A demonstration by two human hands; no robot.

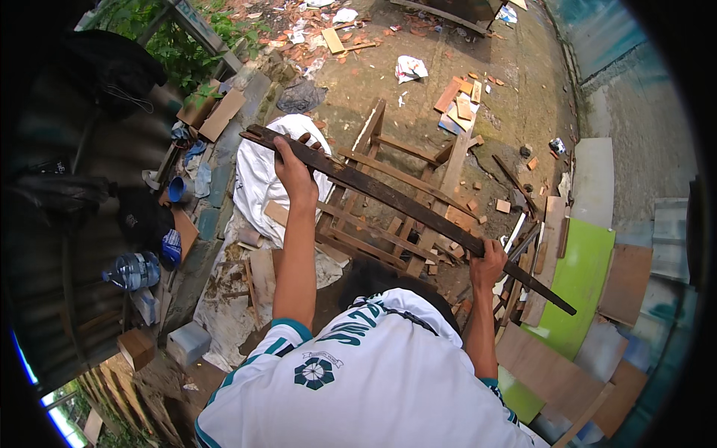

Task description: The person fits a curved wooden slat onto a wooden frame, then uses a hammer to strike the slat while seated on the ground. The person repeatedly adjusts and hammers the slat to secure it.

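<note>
White shirt in front, dark plank slanting above a wooden frame

Nearest to the camera, the white shirt (351,399) of the person is filling the lower middle of the view. Above it, both forearms are reaching forward. The left hand (296,175) is gripping the long dark plank (396,198) near its farther, left end, which is looking ragged. The right hand (488,263) is closing around the same plank, closer to its other end, and this end is extending past the hand to the right. The plank is crossing over the wooden frame (407,149), which is standing on the ground (373,75); whether the two are touching, I cannot tell.

Beside the frame, toward the left edge of the ground, a white cloth (254,179) is lying, partly below the left hand. Along this edge, a blue cup (177,189) and a clear bottle (133,271) are also lying. To the right of the frame, small wood blocks (503,205) are lying scattered. Near the right edge of the ground, a bright green board (579,284) is resting among other panels, just beyond the plank's right end.
</note>
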